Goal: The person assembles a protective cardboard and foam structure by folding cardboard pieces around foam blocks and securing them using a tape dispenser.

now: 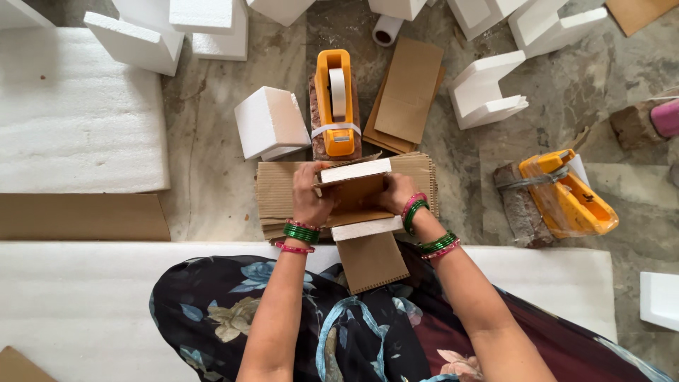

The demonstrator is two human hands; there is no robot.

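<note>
Overhead view of a packing station on a stone floor, read from left to right and placed relative to the orange tape dispenser (334,102) that stands at the centre on a brick. Far left of the dispenser lies a white foam sheet (71,120), with a flat brown cardboard panel (78,216) below it. Just left of the dispenser stands a white foam block (269,122). Directly below the dispenser, on a stack of corrugated cardboard sheets (272,191), the left hand (310,198) grips the left side of a cardboard wrap (357,201), thumb and fingers closed on it; the wrap is folded about two white foam strips (353,170), one at its far edge and one at its near edge. The right hand (397,192) presses closed on the wrap's right side. The wrap's near flap hangs loose toward the lap and no tape is visible on it, so folding appears under way and sealing not yet done. Right of the dispenser lie flat cardboard pieces (407,92), then an angled foam corner piece (486,88); far right, a second orange tape dispenser (566,194) rests tilted against another brick.
</note>
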